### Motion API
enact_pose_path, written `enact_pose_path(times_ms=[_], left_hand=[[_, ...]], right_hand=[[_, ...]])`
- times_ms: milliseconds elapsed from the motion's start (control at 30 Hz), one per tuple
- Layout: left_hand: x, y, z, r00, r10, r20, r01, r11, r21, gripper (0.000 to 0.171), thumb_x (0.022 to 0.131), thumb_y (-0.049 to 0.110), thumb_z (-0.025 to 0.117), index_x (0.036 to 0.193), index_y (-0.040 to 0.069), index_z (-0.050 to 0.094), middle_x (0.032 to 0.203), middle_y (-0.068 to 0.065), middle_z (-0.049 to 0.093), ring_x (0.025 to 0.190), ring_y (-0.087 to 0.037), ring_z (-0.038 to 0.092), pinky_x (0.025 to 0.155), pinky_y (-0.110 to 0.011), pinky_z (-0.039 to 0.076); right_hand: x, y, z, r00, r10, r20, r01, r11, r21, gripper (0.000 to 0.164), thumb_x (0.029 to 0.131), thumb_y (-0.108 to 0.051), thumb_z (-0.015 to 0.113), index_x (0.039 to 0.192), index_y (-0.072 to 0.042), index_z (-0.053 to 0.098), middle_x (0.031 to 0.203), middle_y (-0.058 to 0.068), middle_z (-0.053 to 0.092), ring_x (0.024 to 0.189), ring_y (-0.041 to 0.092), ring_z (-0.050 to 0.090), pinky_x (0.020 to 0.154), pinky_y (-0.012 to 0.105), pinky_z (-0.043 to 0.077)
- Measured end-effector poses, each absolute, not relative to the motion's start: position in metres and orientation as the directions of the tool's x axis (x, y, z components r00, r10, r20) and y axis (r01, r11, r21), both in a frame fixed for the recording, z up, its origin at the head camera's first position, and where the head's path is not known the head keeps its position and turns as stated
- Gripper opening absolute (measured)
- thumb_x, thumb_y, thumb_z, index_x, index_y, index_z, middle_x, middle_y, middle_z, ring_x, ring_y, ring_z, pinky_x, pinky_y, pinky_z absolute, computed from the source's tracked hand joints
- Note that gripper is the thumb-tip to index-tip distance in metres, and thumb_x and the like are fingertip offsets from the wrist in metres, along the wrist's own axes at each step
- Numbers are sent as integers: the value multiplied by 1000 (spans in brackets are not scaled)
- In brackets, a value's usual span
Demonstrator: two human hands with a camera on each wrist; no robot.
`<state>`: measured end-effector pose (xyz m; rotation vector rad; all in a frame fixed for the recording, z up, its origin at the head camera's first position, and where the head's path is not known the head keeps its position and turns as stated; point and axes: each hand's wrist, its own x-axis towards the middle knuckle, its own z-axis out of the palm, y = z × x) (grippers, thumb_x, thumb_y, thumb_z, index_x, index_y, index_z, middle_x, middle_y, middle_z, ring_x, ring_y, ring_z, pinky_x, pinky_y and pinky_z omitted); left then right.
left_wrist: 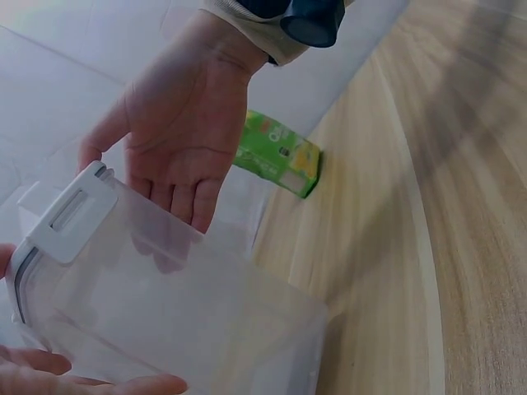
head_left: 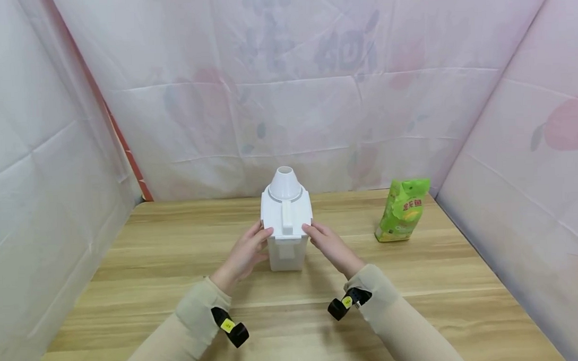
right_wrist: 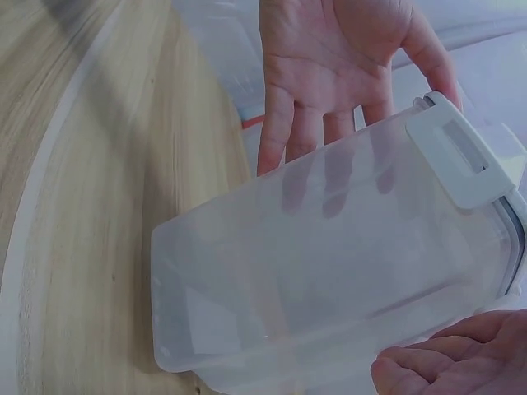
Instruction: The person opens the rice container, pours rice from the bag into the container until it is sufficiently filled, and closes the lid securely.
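A tall translucent storage container with a white lid stands on the table in the head view. On top of the lid is a white cone-shaped spout, with a raised white bar in front of it. My left hand holds the container's left side, thumb on the lid's edge and fingers along the wall. From the other side my right hand holds it the same way, its fingers fairly straight in the left wrist view. White clips show on the lid's sides. Through the walls I see no contents.
A green printed bag stands upright at the table's right rear. The wood-grain table ends at pale printed cloth walls on the back, left and right. Wrist cameras are strapped over both sleeves.
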<state>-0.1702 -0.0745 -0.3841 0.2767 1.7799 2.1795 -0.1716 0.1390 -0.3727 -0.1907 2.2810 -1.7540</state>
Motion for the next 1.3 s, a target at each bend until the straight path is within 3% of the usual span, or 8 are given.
enact_pose_path(times_ms=[367, 600, 767, 1300], left_hand=[[-168, -66, -390, -934, 354, -55, -132, -198, 971, 65, 95, 25, 50, 149, 8, 18, 152, -17, 17, 134, -45, 19, 100, -65, 21], [-166, -66, -394, -937, 340, -81, -140, -155, 978, 65, 95, 29, 50, 148, 7, 20, 151, -17, 21, 133, -42, 24, 99, -61, 29], [-164, -65, -394, -936, 347, -67, -127, -153, 980, 67, 95, 30, 50, 148, 6, 17, 152, -17, 18, 133, -43, 24, 98, -63, 28], [-157, -67, -393, -929, 366, -54, -125, -174, 977, 66, 95, 28, 50, 149, 7, 17, 152, -16, 17, 131, -42, 29, 99, -61, 28]], right_hand=[[-169, 146, -376, -958, -248, -147, 81, 257, -963, 78, 95, -49, 44, 142, 10, 22, 149, 23, 20, 135, 33, 24, 107, 43, 26], [-168, 147, -382, -963, -236, -129, 68, 250, -966, 76, 95, -48, 45, 142, 8, 26, 148, 21, 25, 134, 31, 28, 106, 42, 29], [-167, 148, -382, -965, -226, -134, 69, 271, -960, 78, 94, -49, 45, 140, 11, 25, 147, 25, 23, 133, 34, 29, 106, 44, 29], [-159, 149, -381, -960, -251, -121, 58, 245, -968, 73, 95, -48, 46, 140, 7, 31, 147, 20, 29, 134, 32, 28, 106, 44, 27]])
